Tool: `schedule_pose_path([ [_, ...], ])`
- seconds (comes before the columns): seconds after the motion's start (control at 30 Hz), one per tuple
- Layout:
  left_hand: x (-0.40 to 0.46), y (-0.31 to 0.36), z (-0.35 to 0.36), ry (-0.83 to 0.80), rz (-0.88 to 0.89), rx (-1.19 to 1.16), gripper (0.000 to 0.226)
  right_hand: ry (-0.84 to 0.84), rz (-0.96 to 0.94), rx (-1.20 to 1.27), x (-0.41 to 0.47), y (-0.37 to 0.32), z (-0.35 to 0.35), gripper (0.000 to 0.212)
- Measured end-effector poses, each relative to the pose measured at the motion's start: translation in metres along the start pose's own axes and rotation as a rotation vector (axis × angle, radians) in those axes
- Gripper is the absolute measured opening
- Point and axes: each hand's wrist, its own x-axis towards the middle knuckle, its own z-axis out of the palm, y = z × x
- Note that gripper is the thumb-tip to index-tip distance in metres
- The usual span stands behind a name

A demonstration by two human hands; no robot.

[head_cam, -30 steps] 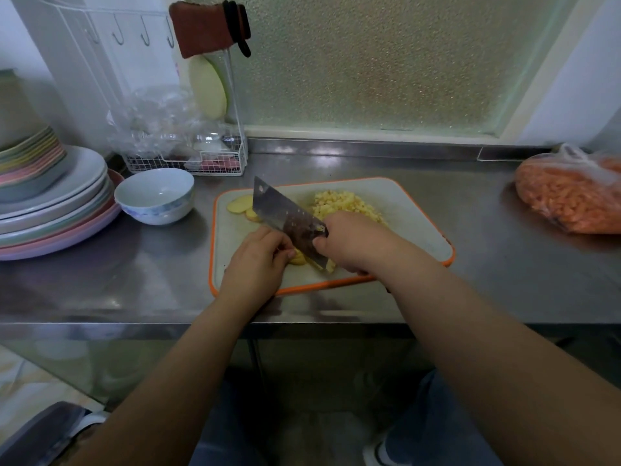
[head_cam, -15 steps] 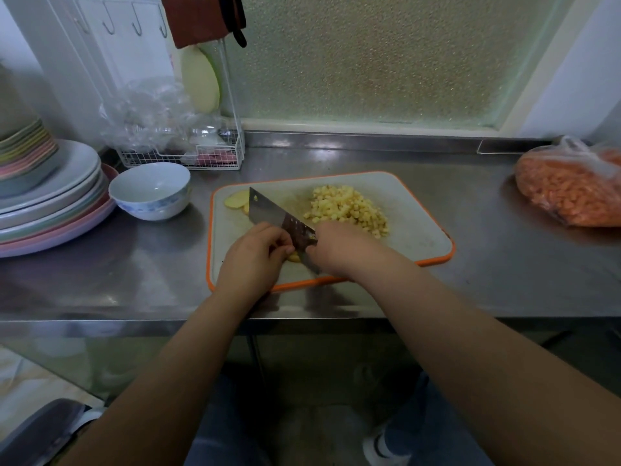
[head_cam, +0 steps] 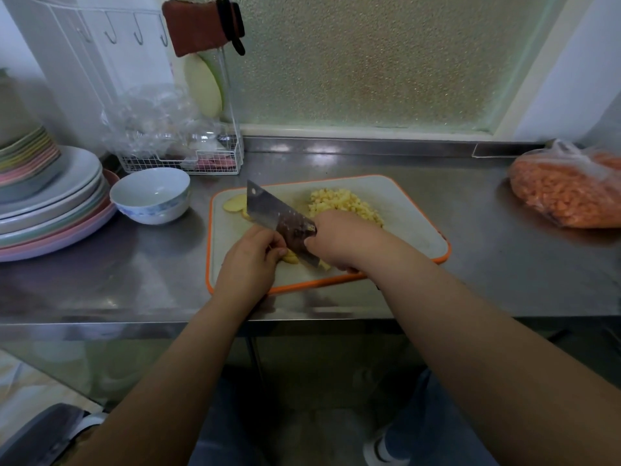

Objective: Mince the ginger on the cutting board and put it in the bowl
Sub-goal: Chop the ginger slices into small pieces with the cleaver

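You stand at a long steel counter (head_cam: 470, 237) beneath a frosted window (head_cam: 386, 62), looking down at your two bare forearms reaching forward. At the far left sits a tall stack of plates (head_cam: 43, 210) in pale colours, and at the far right a clear bag of orange pieces (head_cam: 568, 190) rests on the counter. In the middle lies a grey cutting board (head_cam: 413, 227) with an orange rim, its near edge close to the counter's front. Behind the board's left end stands a white wire rack (head_cam: 181, 156) stuffed with crumpled clear plastic, with a dark red cloth (head_cam: 198, 26) hanging above it. A white bowl (head_cam: 150, 195) sits just left of the board, touching the plates. Your right hand (head_cam: 339, 240) is wrapped around the handle of a cleaver (head_cam: 279, 220), whose blade angles toward the far left over the board. Your left hand (head_cam: 250, 260) is curled, fingertips pressing down a small piece of ginger (head_cam: 290, 257) right beside the blade. A heap of minced ginger (head_cam: 342, 205) lies on the far side of the board, and uncut ginger slices (head_cam: 235, 203) lie at its far left corner.
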Motion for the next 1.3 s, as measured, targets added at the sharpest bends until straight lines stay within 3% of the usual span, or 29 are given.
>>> schedule_pose_path([
  [0.23,-0.001,0.002,0.0,0.009,0.015,0.039,0.007,-0.034,0.009,-0.016,0.001,-0.005,0.004,0.013],
  [0.6,-0.001,0.0,0.0,0.012,0.06,0.086,0.01,0.018,0.054,0.03,0.013,-0.002,0.031,0.023],
  [0.8,-0.006,0.002,-0.003,0.012,0.004,0.104,0.007,-0.007,0.021,0.143,0.008,0.012,0.022,0.024],
  [1.0,-0.005,0.007,-0.001,-0.037,-0.062,0.009,0.003,0.083,0.014,0.133,0.007,0.014,0.019,0.027],
  [1.1,0.0,0.01,-0.008,0.113,-0.001,-0.038,0.007,0.115,0.004,0.098,0.004,0.018,0.017,0.02],
  [1.2,0.025,0.021,-0.03,0.256,0.22,0.042,0.015,0.172,-0.014,0.067,-0.001,0.019,0.021,0.024],
  [1.23,0.037,0.027,-0.038,0.19,0.263,0.121,0.026,0.184,-0.017,0.064,-0.002,0.019,0.023,0.03],
  [1.3,0.056,0.042,-0.051,-0.117,0.267,0.207,0.046,0.196,-0.017,0.074,-0.005,0.018,0.026,0.033],
])
